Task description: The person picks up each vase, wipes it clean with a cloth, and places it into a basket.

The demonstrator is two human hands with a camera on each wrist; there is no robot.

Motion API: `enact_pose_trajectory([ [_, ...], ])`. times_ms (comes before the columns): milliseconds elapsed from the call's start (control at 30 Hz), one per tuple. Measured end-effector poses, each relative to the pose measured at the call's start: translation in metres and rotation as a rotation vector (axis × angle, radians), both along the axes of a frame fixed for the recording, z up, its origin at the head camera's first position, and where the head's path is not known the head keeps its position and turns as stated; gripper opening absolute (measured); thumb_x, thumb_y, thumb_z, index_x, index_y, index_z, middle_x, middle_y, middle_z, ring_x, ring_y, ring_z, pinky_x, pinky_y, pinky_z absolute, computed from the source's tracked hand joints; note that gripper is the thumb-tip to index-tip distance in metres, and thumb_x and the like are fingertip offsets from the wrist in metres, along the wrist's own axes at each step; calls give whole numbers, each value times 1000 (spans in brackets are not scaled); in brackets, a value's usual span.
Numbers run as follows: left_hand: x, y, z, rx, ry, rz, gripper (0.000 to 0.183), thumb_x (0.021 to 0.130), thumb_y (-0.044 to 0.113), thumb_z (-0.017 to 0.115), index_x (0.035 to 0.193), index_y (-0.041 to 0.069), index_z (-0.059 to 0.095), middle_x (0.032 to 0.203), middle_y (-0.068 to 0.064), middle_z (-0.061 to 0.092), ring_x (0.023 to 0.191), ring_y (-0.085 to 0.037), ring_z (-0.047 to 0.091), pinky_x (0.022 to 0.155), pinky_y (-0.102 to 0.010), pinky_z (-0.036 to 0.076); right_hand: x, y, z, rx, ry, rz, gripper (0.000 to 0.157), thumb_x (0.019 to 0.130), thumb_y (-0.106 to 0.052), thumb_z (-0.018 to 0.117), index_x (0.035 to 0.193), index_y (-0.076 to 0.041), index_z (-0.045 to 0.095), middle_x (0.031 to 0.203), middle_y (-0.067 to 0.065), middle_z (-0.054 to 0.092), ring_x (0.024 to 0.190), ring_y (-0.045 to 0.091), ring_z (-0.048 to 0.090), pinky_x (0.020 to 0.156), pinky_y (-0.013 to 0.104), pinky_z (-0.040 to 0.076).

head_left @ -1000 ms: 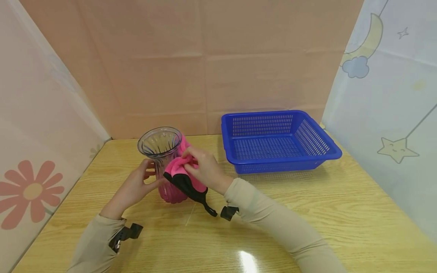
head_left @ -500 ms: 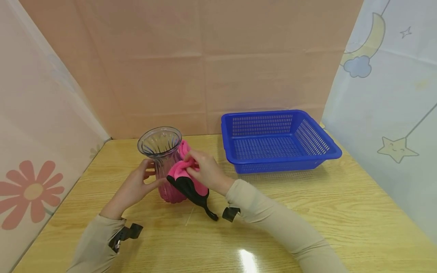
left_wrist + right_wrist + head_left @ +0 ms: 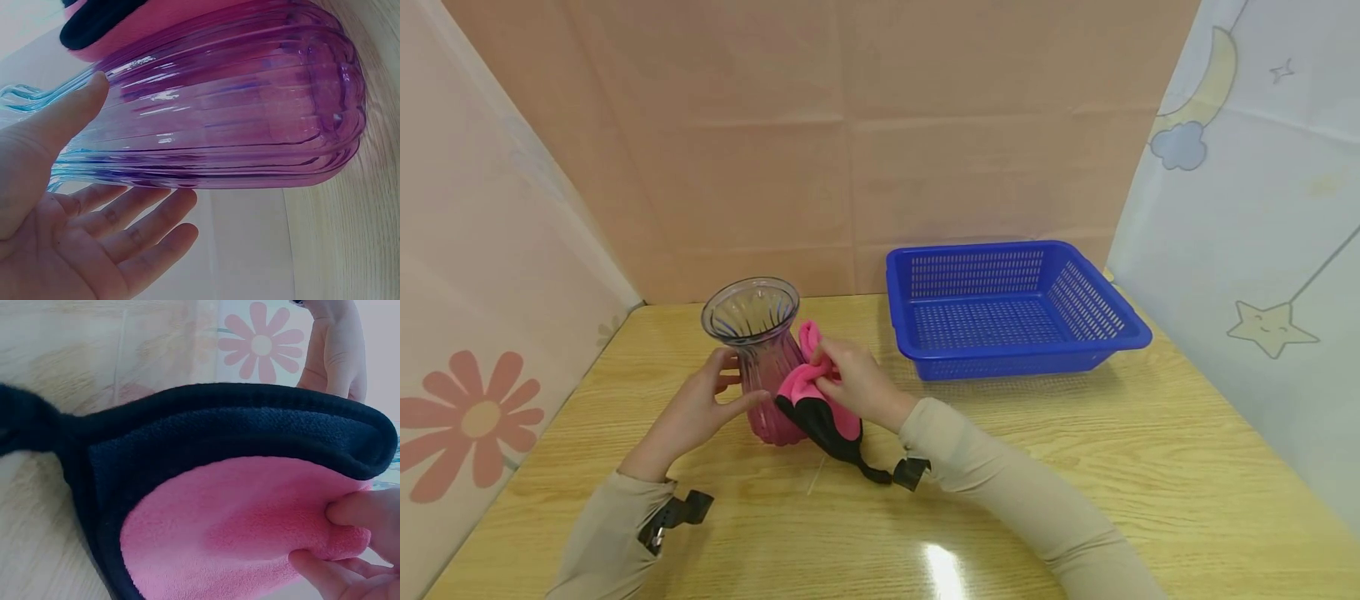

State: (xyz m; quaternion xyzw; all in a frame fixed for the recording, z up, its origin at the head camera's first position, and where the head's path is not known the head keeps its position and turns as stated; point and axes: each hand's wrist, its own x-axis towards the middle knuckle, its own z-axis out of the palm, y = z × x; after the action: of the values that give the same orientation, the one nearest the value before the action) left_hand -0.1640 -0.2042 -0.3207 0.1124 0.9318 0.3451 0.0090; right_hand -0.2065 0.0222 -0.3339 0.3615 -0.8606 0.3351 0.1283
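A ribbed glass vase (image 3: 766,365), clear at its flared rim and pink-purple toward the base, stands upright on the table. My left hand (image 3: 698,408) holds its left side, thumb (image 3: 87,100) across the front and the other fingers behind. On the vase's right, my right hand (image 3: 863,382) pinches a pink plush cloth with black edging (image 3: 823,427) between thumb and fingers. A black loop (image 3: 31,422) trails from the cloth's lower end. Up close in the right wrist view, the pink fabric (image 3: 219,515) is bunched at the fingertips.
A blue slotted plastic basket (image 3: 1030,358) sits at the back right of the wooden table (image 3: 1075,450). A peach backdrop (image 3: 760,150) rises behind, with patterned sheets (image 3: 1262,208) on both sides. Each wrist wears a black strap mount (image 3: 677,512).
My right hand has moved slightly down and right with the cloth, drawing it away from the vase's upper side. The left hand and vase stay nearly in place.
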Motion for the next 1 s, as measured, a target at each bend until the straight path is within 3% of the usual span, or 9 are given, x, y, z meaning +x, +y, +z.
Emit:
enact_pose_trajectory([
  [400, 1, 0, 1, 6, -7, 2, 76, 83, 47, 59, 135, 2, 26, 135, -24, 40, 118, -47, 45, 90, -57, 45, -2, 1, -7, 36, 1, 2, 15, 79, -7, 68, 87, -6, 54, 83, 6, 60, 75, 13, 58, 64, 15, 50],
  [767, 2, 1, 2, 13, -6, -1, 76, 84, 46, 59, 136, 2, 25, 135, -23, 39, 118, -47, 45, 91, -58, 45, -2, 3, -7, -12, -50, 51, 13, 80, -3, 65, 90, -6, 57, 83, 7, 62, 75, 14, 58, 75, 28, 56],
  [1000, 2, 1, 1, 16, -3, -1, 77, 84, 46, 59, 136, 2, 25, 135, -23, 40, 118, -47, 45, 90, -58, 45, -3, 4, -8, -21, -41, 74, 11, 82, -5, 64, 92, -5, 58, 85, 7, 66, 78, 15, 63, 77, 27, 56],
])
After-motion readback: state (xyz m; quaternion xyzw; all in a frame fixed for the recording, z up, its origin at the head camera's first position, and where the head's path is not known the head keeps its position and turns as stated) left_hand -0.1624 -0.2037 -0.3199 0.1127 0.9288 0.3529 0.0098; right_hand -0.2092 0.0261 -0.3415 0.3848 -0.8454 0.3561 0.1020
